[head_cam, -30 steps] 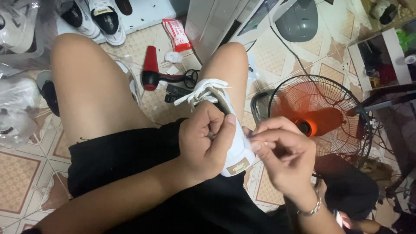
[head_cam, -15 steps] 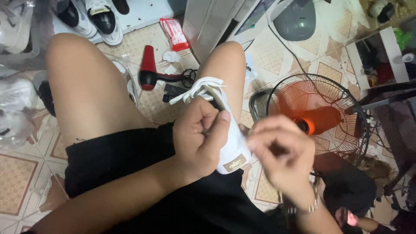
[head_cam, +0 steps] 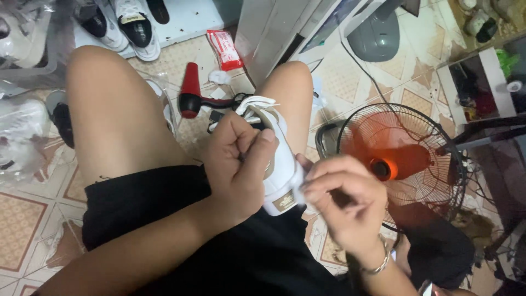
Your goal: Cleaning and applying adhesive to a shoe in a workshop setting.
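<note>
1. Far left of frame: bagged shoes (head_cam: pixel 22 126) on the tiled floor (head_cam: pixel 33 219); a black-and-white pair (head_cam: pixel 129 24) at the top left.
2. Upper middle: red hair dryer (head_cam: pixel 189 96) on the floor between the knees, red packet (head_cam: pixel 223 49) just above it.
3. Centre: left hand (head_cam: pixel 238 167) clamps a white sneaker (head_cam: pixel 282 164), fingers curled, thumb pressed along its side. The sneaker lies over the right thigh, laces (head_cam: pixel 255 107) up-frame, heel tab down-frame.
4. Right of centre: right hand (head_cam: pixel 342 200) at the sneaker's heel, fingertips pinched together on something small and white; cannot tell what.
5. Right: orange fan (head_cam: pixel 400 164) on the floor, just beside the right hand.
6. Step, as judged: working at the heel while the left hand steadies the sneaker. The next move calls for a firm left hold and a fine right pinch.
</note>
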